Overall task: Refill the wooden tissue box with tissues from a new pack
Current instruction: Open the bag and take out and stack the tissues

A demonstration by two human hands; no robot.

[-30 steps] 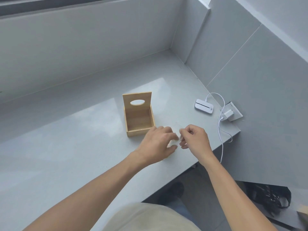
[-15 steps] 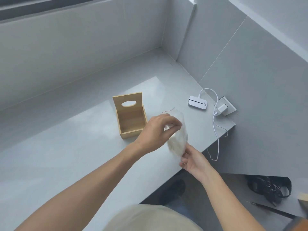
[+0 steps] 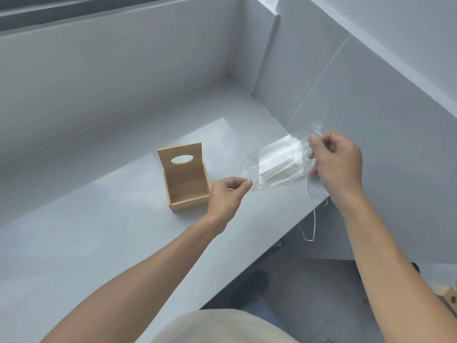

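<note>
The wooden tissue box (image 3: 186, 182) stands open on the grey ledge, its lid with an oval slot raised at the back, nothing inside. A clear plastic tissue pack (image 3: 279, 162) holding a white stack of tissues is held in the air to the right of the box. My left hand (image 3: 226, 194) pinches the pack's lower left end. At the pack's upper right end, my right hand (image 3: 335, 162) grips the plastic. The pack stretches between both hands.
The grey ledge (image 3: 103, 219) ends in a front edge near my arms, with tiled walls behind and to the right. A white cable (image 3: 312, 219) hangs over the ledge's right edge. Below lie a dark floor and a wooden object (image 3: 448, 297) at the far right.
The pack has been lifted off the ledge and turned lengthwise. My right hand rose from below the pack to its upper right end; my left hand dropped to its lower left end.
</note>
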